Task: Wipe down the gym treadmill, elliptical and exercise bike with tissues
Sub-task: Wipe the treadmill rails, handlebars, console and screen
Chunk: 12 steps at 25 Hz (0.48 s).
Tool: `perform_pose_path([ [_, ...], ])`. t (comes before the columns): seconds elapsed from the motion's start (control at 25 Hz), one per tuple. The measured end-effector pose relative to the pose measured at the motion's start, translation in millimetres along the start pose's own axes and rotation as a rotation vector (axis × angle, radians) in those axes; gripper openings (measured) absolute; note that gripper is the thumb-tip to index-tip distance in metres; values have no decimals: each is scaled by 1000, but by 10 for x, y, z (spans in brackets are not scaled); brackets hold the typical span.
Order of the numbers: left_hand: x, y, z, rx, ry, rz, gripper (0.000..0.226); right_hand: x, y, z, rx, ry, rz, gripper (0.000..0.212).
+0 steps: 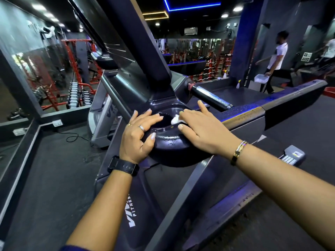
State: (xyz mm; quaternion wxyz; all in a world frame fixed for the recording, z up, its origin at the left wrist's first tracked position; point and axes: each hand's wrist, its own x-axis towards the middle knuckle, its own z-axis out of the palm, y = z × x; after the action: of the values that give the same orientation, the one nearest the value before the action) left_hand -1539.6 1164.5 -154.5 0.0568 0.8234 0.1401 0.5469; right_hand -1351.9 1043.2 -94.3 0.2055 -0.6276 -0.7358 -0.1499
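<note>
From the head view, I stand at the treadmill [137, 205], both arms stretched out to the dark tray [170, 144] at the foot of its upright.

My left hand [140, 134] rests on the near left rim of the tray. Its fingers lie spread and almost straight over the top edge, the thumb is set against the outer face, and it holds nothing. There is a black watch [123, 167] on that wrist and rings on two fingers.

My right hand [204, 131] reaches across the right side of the tray and holds a small white tissue [175, 120]. The wad is pinched between thumb and bent fingers and pressed down into the round hollow of the tray. The index finger sticks out straight, clear of the tissue. A gold and black bracelet [238, 152] sits on that wrist.

Just beyond the tray, a shiny handle [211, 97] juts out to the right. The wet-looking side rail [243, 115] runs off to the right behind my right hand.

Farther back, a spray bottle [239, 84] stands near a pillar, and a person [277, 57] in a white shirt walks past with something white in one hand. To the left, a dumbbell rack [78, 93] stands among red frames.
</note>
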Motion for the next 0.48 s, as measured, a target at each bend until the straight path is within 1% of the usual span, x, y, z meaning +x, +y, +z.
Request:
perform_pose_path([
  [0.04, -10, -4, 15, -11, 24, 8, 45, 40, 60, -14, -37, -31, -4, 34],
  [0.08, -22, -5, 36, -21, 52, 11, 44, 72, 118, -24, -80, -60, 7, 42],
  [0.16, -42, -8, 89, -34, 108, 13, 44, 123, 224, -45, -161, -107, 32, 69],
  [0.2, -45, -20, 112, -40, 134, 19, 45, 170, 252, -56, -194, -140, 20, 76],
  [0.24, -45, -34, 127, -46, 158, 26, 48, 228, 251, -76, -220, -185, 1, 77],
  [0.28, -40, -49, 135, -53, 176, 32, 51, 302, 244, -87, -219, -244, -13, 71],
  [0.36, -35, -73, 146, -66, 196, 42, 57, 476, 211, -72, -94, -386, 10, 55],
  [0.4, -41, -83, 151, -69, 200, 47, 59, 557, 187, -55, -26, -465, 29, 51],
  [0.48, -52, -98, 161, -71, 211, 57, 58, 677, 166, -16, -2, -583, 11, 50],
])
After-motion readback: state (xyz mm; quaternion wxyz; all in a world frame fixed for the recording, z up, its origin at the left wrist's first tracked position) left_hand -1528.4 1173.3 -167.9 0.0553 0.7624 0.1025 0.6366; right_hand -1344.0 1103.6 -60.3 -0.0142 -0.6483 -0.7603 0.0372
